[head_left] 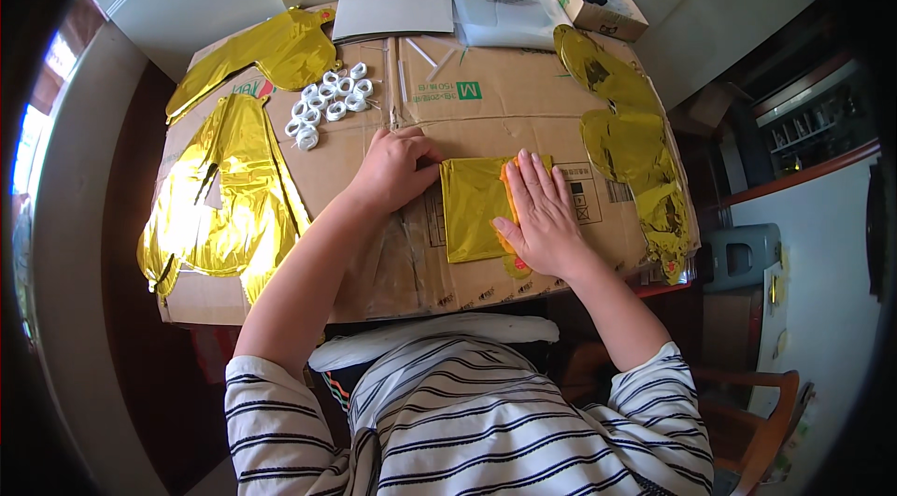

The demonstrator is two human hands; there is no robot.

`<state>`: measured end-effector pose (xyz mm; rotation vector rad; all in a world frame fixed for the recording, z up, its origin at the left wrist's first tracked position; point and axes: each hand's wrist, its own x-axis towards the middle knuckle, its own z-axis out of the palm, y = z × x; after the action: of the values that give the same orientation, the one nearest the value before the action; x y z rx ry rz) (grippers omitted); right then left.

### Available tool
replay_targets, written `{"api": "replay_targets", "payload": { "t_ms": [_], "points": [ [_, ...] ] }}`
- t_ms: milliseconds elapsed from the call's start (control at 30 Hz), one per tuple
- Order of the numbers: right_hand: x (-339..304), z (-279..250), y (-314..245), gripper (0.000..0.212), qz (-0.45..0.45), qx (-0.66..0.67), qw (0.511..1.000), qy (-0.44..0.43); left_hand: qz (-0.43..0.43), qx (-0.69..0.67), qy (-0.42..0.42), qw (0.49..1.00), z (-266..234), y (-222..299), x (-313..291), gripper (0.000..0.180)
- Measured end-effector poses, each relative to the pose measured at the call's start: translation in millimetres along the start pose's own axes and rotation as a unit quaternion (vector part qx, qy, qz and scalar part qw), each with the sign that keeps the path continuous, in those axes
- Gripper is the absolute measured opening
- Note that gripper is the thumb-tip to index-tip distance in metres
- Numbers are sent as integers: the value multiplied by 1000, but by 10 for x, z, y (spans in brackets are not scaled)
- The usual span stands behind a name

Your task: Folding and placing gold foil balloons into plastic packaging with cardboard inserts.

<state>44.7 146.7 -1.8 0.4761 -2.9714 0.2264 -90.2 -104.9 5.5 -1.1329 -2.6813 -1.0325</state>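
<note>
A gold foil balloon, folded into a flat square, lies on the cardboard in front of me. My right hand rests flat on its right side, fingers stretched out, pressing over an orange piece that looks like cloth and is mostly hidden under the palm. At the upper left corner of the foil is my left hand, its fingers curled and closed with the tips against the cardboard beside the foil's edge. Whatever those fingers may hold is hidden.
Unfolded gold foil balloons lie at the left, far left and right of the cardboard-covered table. Several white ribbon rolls cluster left of centre. White sheets, clear plastic bags and a small box stand behind.
</note>
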Motion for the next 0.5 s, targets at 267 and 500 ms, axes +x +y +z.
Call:
{"api": "replay_targets", "payload": {
  "t_ms": [267,500],
  "points": [
    [2,10,2,80,-5,-7,1000,10,16,42,27,999,-12,16,-27,8],
    [1,9,1,80,-2,-6,1000,8,56,5,-35,998,-149,-34,3,12]
  ]
}}
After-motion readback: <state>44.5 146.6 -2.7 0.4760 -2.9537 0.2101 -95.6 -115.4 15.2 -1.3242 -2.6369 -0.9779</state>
